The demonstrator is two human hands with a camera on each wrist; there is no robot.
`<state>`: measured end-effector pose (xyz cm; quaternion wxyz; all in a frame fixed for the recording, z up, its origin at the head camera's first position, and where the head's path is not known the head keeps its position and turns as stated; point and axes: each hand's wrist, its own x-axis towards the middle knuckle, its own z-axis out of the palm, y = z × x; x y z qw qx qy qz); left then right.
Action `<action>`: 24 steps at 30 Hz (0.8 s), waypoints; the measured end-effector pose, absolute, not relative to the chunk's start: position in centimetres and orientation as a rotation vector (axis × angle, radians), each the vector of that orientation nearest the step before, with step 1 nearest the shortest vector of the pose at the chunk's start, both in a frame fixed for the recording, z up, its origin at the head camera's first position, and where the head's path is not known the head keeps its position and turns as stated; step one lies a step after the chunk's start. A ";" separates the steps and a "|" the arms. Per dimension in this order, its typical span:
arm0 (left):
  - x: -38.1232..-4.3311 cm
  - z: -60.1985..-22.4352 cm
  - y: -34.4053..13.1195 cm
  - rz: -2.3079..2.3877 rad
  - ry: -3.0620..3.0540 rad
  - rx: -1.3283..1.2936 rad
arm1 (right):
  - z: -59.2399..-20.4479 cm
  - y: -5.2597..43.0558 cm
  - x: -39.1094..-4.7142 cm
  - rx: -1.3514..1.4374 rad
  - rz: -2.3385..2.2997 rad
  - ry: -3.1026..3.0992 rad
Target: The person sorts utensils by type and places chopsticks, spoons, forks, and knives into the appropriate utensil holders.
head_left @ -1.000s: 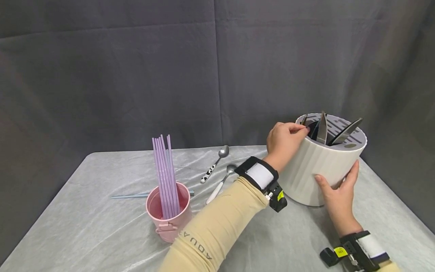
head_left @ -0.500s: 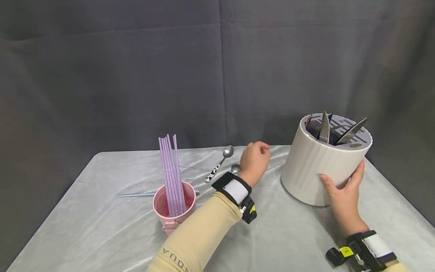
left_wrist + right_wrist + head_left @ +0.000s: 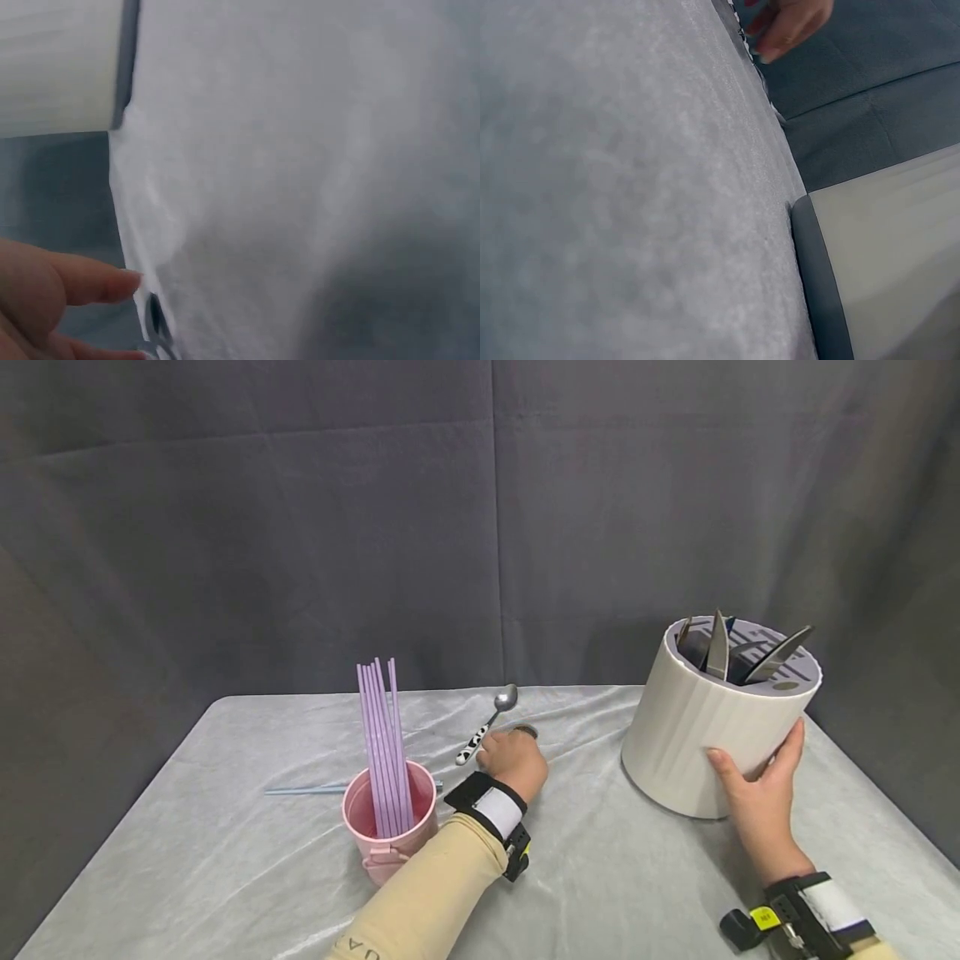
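- In the head view, your left hand [image 3: 516, 762] is low over the near spoon [image 3: 527, 729]; only the spoon's bowl shows, just past your knuckles, and the rest is hidden.
- The patterned spoon [image 3: 482, 732] lies just ahead and to the left of this hand, so please take care not to push it with your fingertips.
- To the left of this hand stands the pink bucket [image 3: 420, 835] with purple sticks [image 3: 386, 747]; your forearm passes close, so better to lift the elbow a little.
- Your right hand [image 3: 765, 810] rests on the wall of the white holder [image 3: 697, 735], thumb and fingers spread. The blades [image 3: 717, 647] stand above it; I would keep this hand low.
- In the left wrist view, your left fingertips are apart and pinch nothing that I can see. The spoon seems just beyond them, so a gentle pinch should be enough.
- In the right wrist view, the left fingers hang at the far side; whether they touch anything, I cannot tell.
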<state>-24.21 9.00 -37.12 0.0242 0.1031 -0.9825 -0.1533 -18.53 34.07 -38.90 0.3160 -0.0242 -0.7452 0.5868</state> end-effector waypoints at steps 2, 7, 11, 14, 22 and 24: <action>-24.2 -37.5 8.8 -0.459 -3.069 0.341 | -39.0 34.1 -18.5 -0.069 1.546 -1.970; -24.5 -38.0 8.6 -0.477 -3.081 0.373 | -39.1 34.3 -18.6 -0.066 1.548 -1.978; -24.6 -38.1 8.5 -0.477 -3.072 0.403 | -39.1 34.3 -18.7 -0.064 1.548 -1.978; -24.5 -38.2 8.4 -0.455 -3.064 0.422 | -39.1 34.3 -18.7 -0.058 1.544 -1.973; -24.6 -38.6 8.1 -0.467 -3.017 0.423 | -39.2 34.3 -18.9 -0.041 1.544 -1.944; -24.6 -38.8 8.0 -0.457 -3.006 0.398 | -39.2 34.3 -18.9 -0.041 1.542 -1.946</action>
